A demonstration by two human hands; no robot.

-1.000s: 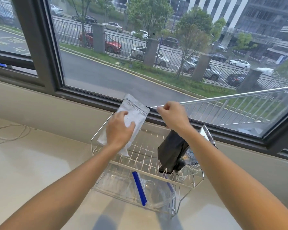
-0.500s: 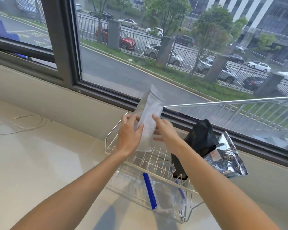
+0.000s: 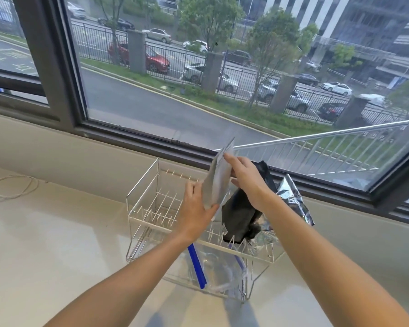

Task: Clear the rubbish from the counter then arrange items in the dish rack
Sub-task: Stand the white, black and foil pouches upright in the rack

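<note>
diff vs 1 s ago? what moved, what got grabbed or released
The right hand let go of the black bag and moved left onto the white pouch, which has turned edge-on and upright over the dish rack. The left hand still holds the pouch. Black and silver bags remain in the rack.

The pouch [image 3: 216,182] is pale silver-grey and plain. In the white wire dish rack [image 3: 151,208] stand a matt black bag [image 3: 240,215] and a shiny crinkled silver foil bag [image 3: 293,199]; below lies a clear bag with a blue strip [image 3: 197,267]. The counter [image 3: 45,244] is cream.
</note>
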